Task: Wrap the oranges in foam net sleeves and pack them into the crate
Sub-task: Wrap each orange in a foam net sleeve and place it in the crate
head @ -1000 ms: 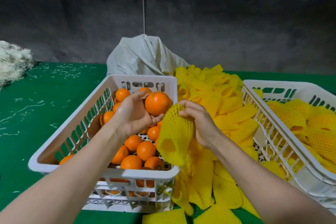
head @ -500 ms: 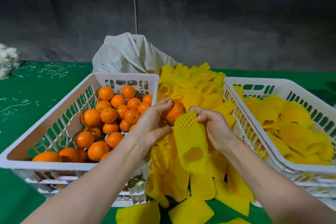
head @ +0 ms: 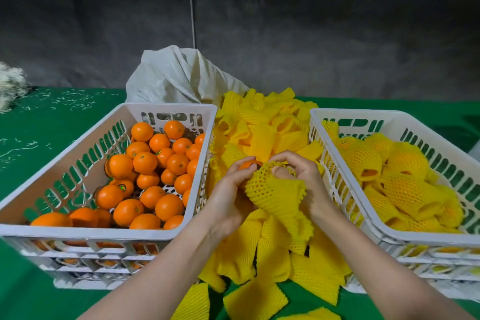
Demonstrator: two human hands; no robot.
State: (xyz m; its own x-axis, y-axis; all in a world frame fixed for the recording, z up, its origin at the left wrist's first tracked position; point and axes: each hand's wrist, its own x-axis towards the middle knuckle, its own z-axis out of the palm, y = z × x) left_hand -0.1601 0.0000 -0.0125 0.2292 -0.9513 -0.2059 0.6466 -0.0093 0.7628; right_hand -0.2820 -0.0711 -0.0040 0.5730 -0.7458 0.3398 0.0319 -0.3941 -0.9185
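My left hand [head: 228, 195] grips an orange [head: 250, 164] between the two crates; only the fruit's top shows. My right hand [head: 302, 176] holds a yellow foam net sleeve [head: 278, 195] at its mouth, with fingers inside the opening, pressed against the orange. The sleeve's lower end flares out below my hands. The white crate on the left [head: 166, 235] holds several bare oranges [head: 145, 163]. The white crate on the right [head: 363, 215] holds several wrapped oranges [head: 405, 176].
A heap of loose yellow sleeves [head: 262, 127] fills the gap between the crates and spills toward me. A grey-white woven sack [head: 179, 78] stands behind the heap. Both crates sit stacked on others on a green tabletop [head: 39, 143]. A pale fibre pile [head: 10, 86] lies far left.
My left hand lifted an orange out of the left crate and carried it right to the sleeve. My right hand opened the sleeve's mouth against the fruit.
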